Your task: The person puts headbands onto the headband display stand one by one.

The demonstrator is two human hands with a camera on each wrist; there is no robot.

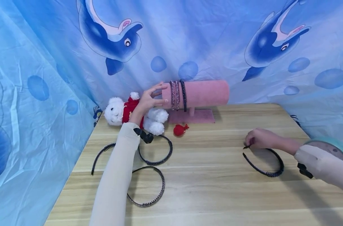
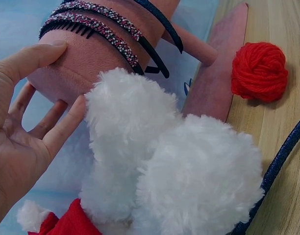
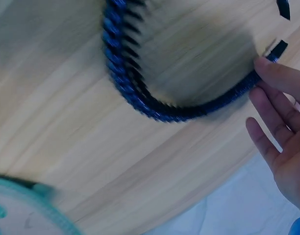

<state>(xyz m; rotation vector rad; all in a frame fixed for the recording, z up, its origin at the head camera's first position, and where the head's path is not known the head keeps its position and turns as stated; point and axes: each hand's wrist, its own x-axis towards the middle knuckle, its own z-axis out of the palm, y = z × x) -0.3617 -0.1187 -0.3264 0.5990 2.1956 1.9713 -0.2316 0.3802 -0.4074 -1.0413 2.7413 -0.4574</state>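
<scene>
At the back of the table stands a pink headband display stand (image 1: 207, 92), a padded roll on a flat base. Glittery pink headbands (image 2: 98, 30) and a dark headband (image 1: 184, 95) sit around its left half. My left hand (image 1: 147, 102) holds the roll's left end, thumb on one side and fingers on the other. To the right, my right hand (image 1: 259, 138) pinches one tip of a dark blue toothed headband (image 3: 164, 113) between thumb and fingers. In the head view, that headband lies at or just above the tabletop; its exact height is unclear.
A white plush bear (image 1: 115, 113) in red lies under my left forearm. Beside it is a red yarn ball (image 1: 179, 130). Dark headbands (image 1: 163, 188) lie around my left sleeve, partly hidden. A teal-rimmed round object (image 1: 329, 142) is at the right edge, partly behind my right sleeve.
</scene>
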